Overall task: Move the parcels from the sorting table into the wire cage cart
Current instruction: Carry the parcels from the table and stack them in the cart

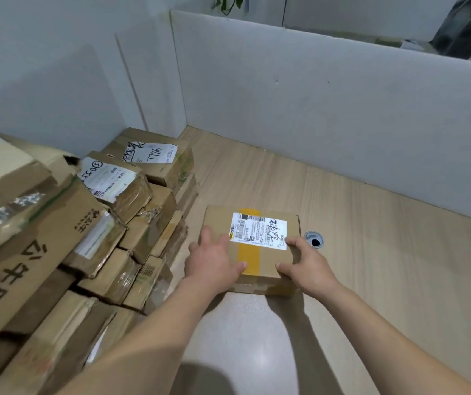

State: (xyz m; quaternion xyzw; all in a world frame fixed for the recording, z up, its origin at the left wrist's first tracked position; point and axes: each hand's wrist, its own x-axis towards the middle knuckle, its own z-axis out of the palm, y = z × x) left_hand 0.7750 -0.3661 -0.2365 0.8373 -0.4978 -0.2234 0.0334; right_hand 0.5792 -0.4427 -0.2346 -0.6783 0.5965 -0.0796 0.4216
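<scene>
Forearms extended forward over pale wood-grain sorting table (371,280). Flat brown cardboard parcel with yellow tape strip and white label (260,246) seated flat on table, just right of heap of brown cardboard boxes (86,223). Left hand (214,260) laid on parcel's top near its left edge, fingers spread and nearly straight. Right hand (304,260) placed at near right corner, fingers curled over edge, thumb on top. Parcel's long axis set roughly left-right; tape strip runs away from viewer.
</scene>
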